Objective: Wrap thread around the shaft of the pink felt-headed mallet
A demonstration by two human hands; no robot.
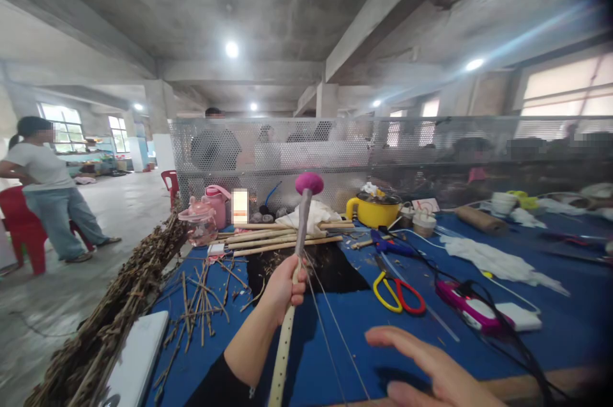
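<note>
My left hand [283, 289] is closed around a long pale stick [287, 337] held upright over the blue table [335, 330]. The stick's upper part is wrapped in grey, and a magenta felt ball [309, 183] caps its tip. Thin threads [330, 324] run down from the stick toward the table's front edge. My right hand [431, 365] hovers low at the front right with its fingers stretched out and apart, holding nothing. Red and yellow scissors [398, 293] lie just beyond that hand.
A heap of dry twigs [119, 305] runs along the table's left edge, with bamboo sticks [282, 238] behind. Farther back stand a pink bottle [218, 202] and a yellow pot [373, 209]. A pink device [467, 308] with black cables lies right. A person [43, 190] stands at left.
</note>
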